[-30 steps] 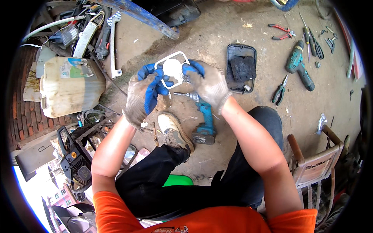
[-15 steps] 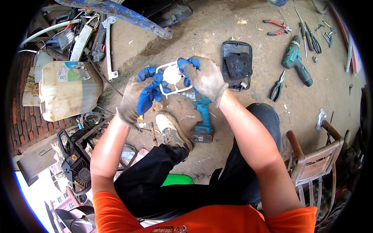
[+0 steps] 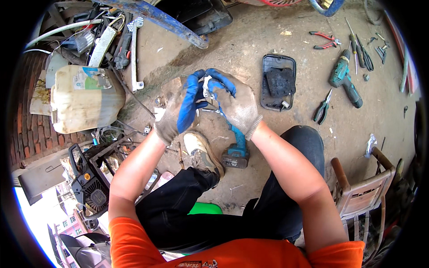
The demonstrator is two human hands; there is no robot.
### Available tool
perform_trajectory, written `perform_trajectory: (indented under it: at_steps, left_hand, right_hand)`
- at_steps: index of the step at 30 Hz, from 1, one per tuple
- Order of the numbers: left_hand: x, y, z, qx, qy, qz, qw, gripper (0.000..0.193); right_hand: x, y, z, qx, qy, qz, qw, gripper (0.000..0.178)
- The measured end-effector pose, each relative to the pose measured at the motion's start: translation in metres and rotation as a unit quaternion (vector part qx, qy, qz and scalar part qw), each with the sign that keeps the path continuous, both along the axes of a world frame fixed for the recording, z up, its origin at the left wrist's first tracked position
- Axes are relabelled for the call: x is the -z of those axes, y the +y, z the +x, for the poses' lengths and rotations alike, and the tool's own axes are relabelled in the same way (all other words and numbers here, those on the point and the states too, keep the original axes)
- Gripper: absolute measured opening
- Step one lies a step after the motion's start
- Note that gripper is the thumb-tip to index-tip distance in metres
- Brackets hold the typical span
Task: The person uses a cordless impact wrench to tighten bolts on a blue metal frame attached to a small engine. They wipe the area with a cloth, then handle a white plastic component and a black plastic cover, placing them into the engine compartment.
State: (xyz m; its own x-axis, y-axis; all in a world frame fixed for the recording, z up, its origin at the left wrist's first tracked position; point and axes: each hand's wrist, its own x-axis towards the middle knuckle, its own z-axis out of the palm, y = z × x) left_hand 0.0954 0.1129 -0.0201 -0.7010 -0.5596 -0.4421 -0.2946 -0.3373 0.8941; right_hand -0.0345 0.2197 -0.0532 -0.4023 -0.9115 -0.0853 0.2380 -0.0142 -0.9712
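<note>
Left hand [image 3: 178, 109] and right hand [image 3: 234, 105], both gloved, fingers curled round small white part [image 3: 206, 87], held mid-air over knees. Blue drill [image 3: 235, 147] on dirt floor [image 3: 250, 40] right below, shoe [image 3: 202, 152] beside it. Open floor ahead; black tray [image 3: 279, 81] right, jug [image 3: 82, 98] left, wooden chair [image 3: 362, 187] near right elbow.

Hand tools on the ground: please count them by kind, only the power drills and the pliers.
Power drills: 2, the teal drill near the shoe and the teal drill on the right.
Pliers: 2, the red-handled pliers and the dark-handled pliers.
Total: 4.
</note>
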Motion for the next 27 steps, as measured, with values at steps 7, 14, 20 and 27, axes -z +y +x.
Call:
perform_trajectory:
  at_steps: [7, 14, 20, 27]
  left_hand:
    - [0.014, 0.003, 0.001, 0.0, 0.079, 0.269, 0.96, 0.087]
    - [-0.008, 0.009, -0.012, -0.033, 0.146, 0.368, 0.918, 0.077]
    - [0.008, 0.005, -0.001, -0.043, 0.111, 0.369, 0.922, 0.085]
    - [0.021, 0.012, 0.014, 0.083, 0.148, 0.305, 0.937, 0.088]
  right_hand:
    - [-0.009, 0.009, 0.001, 0.03, -0.012, -0.003, 0.999, 0.032]
    - [-0.01, 0.009, -0.019, 0.094, -0.112, -0.043, 0.988, 0.029]
    - [-0.002, 0.01, 0.01, 0.023, 0.43, -0.111, 0.896, 0.05]
    - [0.002, 0.006, 0.011, 0.042, 0.211, 0.005, 0.977, 0.02]
